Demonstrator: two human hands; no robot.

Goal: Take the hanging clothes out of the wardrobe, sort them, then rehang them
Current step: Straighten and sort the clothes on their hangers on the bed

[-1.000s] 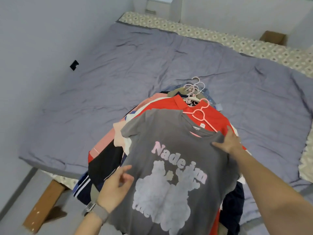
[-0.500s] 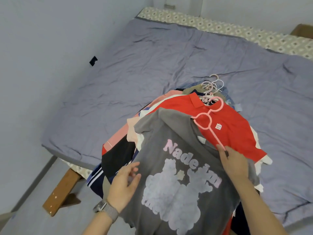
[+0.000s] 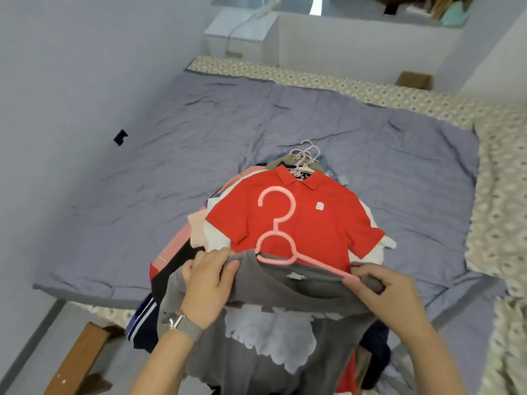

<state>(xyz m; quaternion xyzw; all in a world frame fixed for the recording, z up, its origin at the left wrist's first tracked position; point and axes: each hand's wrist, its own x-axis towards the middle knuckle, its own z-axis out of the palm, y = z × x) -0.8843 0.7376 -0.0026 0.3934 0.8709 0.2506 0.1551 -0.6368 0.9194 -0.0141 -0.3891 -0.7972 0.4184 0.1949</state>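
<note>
At 9 o'clock a small black object (image 3: 120, 137) sits against the pale wall (image 3: 71, 81), and at 7 o'clock a wooden bed leg (image 3: 75, 363) shows under the bed's (image 3: 171, 181) grey-blue cover. The left hand (image 3: 206, 283), with a grey watch (image 3: 184, 327) on its wrist, has its fingers curled over the left shoulder of the grey t-shirt (image 3: 285, 292), gripping the fabric at about 7 o'clock from the picture's middle. The grey t-shirt lies on top of the pile of clothes (image 3: 182, 252) at the bed's near edge, its pale print (image 3: 271, 334) hanging down toward 6 o'clock. The pink hanger (image 3: 278, 223) stands out of its neck, hook pointing to 12 o'clock and lying over the red polo shirt (image 3: 322, 229), which is the next garment down. Beyond that shirt's collar, at 12 o'clock, a cluster of pale hanger hooks (image 3: 306, 153) sticks out of the pile. The right hand (image 3: 382, 292) pinches the grey t-shirt's right shoulder together with the hanger's right arm, at 5 o'clock. A patterned mattress (image 3: 502, 195) shows at 3 o'clock, and a brown box (image 3: 413, 79) at 1 o'clock.
</note>
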